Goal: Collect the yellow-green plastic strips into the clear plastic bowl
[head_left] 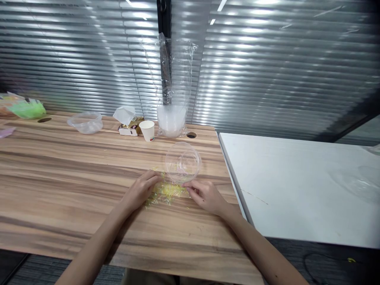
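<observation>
A loose heap of shiny yellow shreds lies on the wooden table. At its left edge is my left hand, fingers curled and pressed together over some shreds; its fingertips are partly hidden. On the right, my right hand pinches at the shreds with thumb and forefinger close to the clear bowl's near rim. That round clear plastic bowl stands just behind the heap, with a few shreds showing in or through it.
Along the back of the wooden table stand a clear bowl, a tissue pack, a paper cup and bagged stacked bowls. Green bagged material lies far left. A white table adjoins on the right.
</observation>
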A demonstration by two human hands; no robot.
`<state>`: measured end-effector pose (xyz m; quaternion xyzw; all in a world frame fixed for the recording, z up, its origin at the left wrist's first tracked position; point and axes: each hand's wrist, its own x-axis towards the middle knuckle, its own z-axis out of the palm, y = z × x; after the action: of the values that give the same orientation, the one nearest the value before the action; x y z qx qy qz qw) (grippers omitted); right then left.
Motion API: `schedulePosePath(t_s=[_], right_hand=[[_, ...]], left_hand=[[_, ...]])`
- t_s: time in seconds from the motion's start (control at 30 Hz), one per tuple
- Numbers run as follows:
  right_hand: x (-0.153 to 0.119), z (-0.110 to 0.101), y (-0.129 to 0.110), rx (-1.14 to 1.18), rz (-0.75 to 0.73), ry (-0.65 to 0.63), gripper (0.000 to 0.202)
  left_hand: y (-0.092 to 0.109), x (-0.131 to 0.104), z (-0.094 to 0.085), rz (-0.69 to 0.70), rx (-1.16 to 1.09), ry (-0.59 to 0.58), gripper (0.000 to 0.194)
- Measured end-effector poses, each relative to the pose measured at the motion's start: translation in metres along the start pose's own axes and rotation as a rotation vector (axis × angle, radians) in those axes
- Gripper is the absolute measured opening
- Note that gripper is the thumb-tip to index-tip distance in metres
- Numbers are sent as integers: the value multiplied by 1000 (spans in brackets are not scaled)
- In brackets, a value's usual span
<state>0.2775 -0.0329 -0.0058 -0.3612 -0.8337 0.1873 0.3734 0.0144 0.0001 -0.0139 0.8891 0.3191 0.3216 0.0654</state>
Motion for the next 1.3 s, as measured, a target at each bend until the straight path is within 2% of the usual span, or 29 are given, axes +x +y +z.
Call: schedulePosePath(t_s=[0.27,0.37,1.3], right_hand=[[1,0,0,-1,-4,14,25],[0,0,0,-11,-9,22,25],[0,1,3,-21,-24,34,24]], left_hand=[[-2,1,-5,-44,64,208,24],[-1,2,-6,-59,80,243,25],[2,6,-7,-9,151,213,18]])
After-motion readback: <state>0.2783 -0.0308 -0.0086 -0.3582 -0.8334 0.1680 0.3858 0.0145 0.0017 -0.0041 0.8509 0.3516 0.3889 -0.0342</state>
